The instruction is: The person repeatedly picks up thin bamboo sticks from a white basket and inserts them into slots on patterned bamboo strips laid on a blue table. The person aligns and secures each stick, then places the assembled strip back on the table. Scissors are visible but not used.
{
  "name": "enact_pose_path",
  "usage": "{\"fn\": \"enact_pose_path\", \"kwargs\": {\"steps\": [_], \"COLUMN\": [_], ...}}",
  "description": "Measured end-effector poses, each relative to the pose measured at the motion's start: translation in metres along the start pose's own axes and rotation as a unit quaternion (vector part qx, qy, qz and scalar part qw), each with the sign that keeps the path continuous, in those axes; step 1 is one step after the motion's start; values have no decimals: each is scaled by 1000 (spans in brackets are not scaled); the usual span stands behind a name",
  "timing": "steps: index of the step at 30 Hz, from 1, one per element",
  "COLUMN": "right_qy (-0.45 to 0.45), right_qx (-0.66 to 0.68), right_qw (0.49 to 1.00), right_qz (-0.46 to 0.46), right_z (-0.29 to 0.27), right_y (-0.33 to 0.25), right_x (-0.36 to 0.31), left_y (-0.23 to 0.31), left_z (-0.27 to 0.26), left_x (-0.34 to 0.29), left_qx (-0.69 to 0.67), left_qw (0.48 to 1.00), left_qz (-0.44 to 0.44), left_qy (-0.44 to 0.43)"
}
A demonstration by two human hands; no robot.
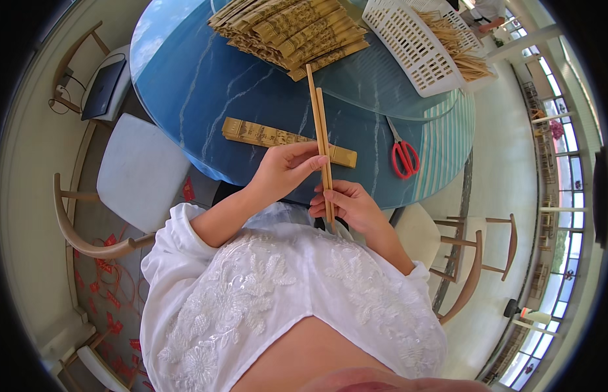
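A pair of wooden chopsticks (321, 124) points away from me over the near table edge, one reaching farther than the other. My left hand (291, 166) pinches them around the middle between thumb and fingers. Lower down, near their close ends, my right hand (350, 204) has its thumb and fingers closed on the same pair. Just beyond my hands, a small stack of gold printed paper sleeves (258, 132) lies across the table, partly hidden by the chopsticks and my left hand. Farther off is a big fanned pile of similar gold sleeves (297, 39).
Red-handled scissors (405, 159) lie to the right on the round blue marbled table (206, 98). A white plastic basket (408, 49) of loose chopsticks (451, 42) stands at the far right, by the glass turntable (363, 78). Chairs (137, 173) flank the table; one bears a laptop (104, 90).
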State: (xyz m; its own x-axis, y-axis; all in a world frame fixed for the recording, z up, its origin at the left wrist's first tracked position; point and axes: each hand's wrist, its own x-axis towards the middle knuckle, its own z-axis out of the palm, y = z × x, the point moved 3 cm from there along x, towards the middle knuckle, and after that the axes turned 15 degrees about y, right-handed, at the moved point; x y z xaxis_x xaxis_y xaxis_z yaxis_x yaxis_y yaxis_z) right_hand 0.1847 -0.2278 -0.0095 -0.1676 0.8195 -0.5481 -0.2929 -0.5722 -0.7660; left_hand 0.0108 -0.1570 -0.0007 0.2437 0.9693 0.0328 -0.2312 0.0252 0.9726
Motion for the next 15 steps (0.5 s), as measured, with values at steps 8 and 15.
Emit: {"fn": "enact_pose_path", "kwargs": {"steps": [8,15], "right_qy": [73,324], "right_qx": [-152,-454], "right_qw": [964,542], "right_qz": [-205,-628], "right_z": [-7,-15], "right_y": [-25,-82], "right_x": [-21,-55], "left_y": [10,21], "left_z": [-10,-8], "left_x": [-7,-22], "left_qx": [-81,-88], "left_qw": [994,990], "left_qz": [-68,-111], "left_qy": [3,-25]}}
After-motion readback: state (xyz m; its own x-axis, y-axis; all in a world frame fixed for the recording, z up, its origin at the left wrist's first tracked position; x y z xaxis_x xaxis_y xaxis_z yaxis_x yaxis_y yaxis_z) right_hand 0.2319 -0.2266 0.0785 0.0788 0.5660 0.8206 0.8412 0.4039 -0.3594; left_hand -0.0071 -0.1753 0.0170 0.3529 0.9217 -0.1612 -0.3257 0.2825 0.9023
